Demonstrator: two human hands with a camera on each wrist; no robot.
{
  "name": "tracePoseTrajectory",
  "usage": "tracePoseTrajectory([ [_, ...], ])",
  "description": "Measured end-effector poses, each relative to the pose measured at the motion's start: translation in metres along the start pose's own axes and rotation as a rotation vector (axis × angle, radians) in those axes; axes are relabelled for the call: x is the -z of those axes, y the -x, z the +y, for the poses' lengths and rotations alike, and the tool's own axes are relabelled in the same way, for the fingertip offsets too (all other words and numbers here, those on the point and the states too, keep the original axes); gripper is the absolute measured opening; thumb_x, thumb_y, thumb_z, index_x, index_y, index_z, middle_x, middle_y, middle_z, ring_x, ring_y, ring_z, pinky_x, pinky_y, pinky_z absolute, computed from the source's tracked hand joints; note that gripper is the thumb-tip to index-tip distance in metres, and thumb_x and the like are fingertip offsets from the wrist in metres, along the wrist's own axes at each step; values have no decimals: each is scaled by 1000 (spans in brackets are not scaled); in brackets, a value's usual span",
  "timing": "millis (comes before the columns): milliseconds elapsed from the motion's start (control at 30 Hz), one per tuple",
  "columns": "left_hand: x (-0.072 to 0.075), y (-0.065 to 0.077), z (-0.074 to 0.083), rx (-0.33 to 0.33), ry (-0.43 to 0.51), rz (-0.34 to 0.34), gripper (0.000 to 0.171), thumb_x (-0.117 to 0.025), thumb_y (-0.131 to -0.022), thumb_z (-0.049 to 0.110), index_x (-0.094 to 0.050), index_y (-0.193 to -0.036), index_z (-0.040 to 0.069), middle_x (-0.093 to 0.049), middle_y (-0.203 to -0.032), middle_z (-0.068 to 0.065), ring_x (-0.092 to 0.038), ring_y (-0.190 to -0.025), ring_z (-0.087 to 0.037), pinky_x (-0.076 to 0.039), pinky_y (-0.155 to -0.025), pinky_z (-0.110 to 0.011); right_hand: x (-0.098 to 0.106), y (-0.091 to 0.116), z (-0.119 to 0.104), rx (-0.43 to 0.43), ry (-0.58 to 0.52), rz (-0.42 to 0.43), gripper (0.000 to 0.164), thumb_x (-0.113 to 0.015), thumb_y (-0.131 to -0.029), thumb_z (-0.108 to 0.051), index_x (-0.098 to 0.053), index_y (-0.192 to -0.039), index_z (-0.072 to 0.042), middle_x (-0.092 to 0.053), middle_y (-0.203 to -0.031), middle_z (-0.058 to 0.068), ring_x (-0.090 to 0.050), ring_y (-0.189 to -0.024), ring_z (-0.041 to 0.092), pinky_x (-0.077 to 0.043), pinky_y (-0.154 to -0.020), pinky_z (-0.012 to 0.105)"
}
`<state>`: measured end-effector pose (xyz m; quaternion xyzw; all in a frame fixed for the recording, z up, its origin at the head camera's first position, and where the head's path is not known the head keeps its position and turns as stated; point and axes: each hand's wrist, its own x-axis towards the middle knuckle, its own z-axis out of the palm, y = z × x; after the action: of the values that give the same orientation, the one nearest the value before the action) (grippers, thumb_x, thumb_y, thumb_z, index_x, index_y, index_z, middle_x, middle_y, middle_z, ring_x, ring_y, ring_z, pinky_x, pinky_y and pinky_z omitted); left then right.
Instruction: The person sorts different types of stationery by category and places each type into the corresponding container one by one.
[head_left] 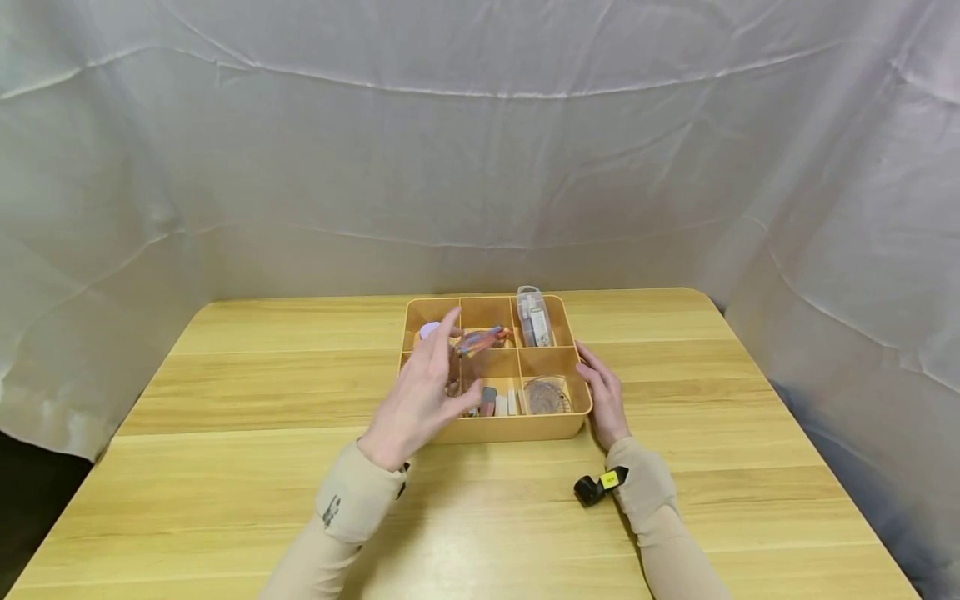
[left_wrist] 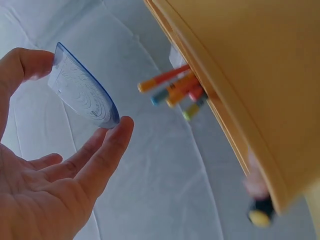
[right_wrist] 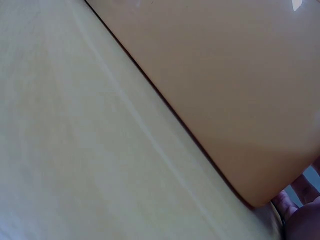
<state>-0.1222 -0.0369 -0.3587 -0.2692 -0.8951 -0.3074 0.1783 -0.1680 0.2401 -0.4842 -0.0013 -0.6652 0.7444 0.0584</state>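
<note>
My left hand (head_left: pixel 420 387) is raised over the left side of an orange compartment box (head_left: pixel 517 429). Between thumb and fingertips it pinches a clear, blue-edged protractor (left_wrist: pixel 82 90) with curved markings, tilted in the left wrist view. This protractor is hard to make out from the head. My right hand (head_left: pixel 603 396) rests against the box's right side, fingers along the outer wall; the right wrist view shows only part of it at the corner. Colourful pens (head_left: pixel 483 340) stick up from the back middle compartment, their ends (left_wrist: pixel 175 89) showing beyond the box rim.
A clear plastic case (head_left: pixel 534 317) stands in the back right compartment. The front right one holds a coiled transparent item (head_left: pixel 547 396). White and grey blocks (head_left: pixel 501 405) sit in the front middle, and a pale lilac thing (head_left: pixel 429 329) lies back left. Wooden table (head_left: pixel 262 400) surrounds the box.
</note>
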Motion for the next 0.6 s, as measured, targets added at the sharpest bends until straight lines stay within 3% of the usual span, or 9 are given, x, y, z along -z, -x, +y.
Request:
tracePoseTrajectory([
  [200, -12, -9, 10, -21, -19, -51, 93, -78, -82, 15, -24, -157, 2, -59, -133, -20, -58, -122, -33, -52, -104, -47, 0, -1, 4, 15, 8, 4, 51, -44, -104, -18, -41, -152, -3, -38, -161, 17, -42, -143, 21, -40, -115, 27],
  [367, -22, -17, 18, -28, -28, -102, 94, -79, -82, 15, -23, -157, 3, -59, -133, -19, -60, -117, -30, -56, -98, -43, -1, -1, 5, 17, 13, 11, 50, -44, -104, -17, -42, -152, -3, -39, -160, 16, -41, -144, 25, -40, -114, 26],
  [600, -38, -24, 27, -71, -104, -109, 93, -79, -82, 14, -25, -156, 1, -64, -120, -21, -63, -107, -33, -60, -84, -41, -2, -2, 3, 6, 1, 3, 49, -42, -104, -15, -42, -152, -4, -39, -161, 13, -39, -147, 28, -34, -121, 38],
])
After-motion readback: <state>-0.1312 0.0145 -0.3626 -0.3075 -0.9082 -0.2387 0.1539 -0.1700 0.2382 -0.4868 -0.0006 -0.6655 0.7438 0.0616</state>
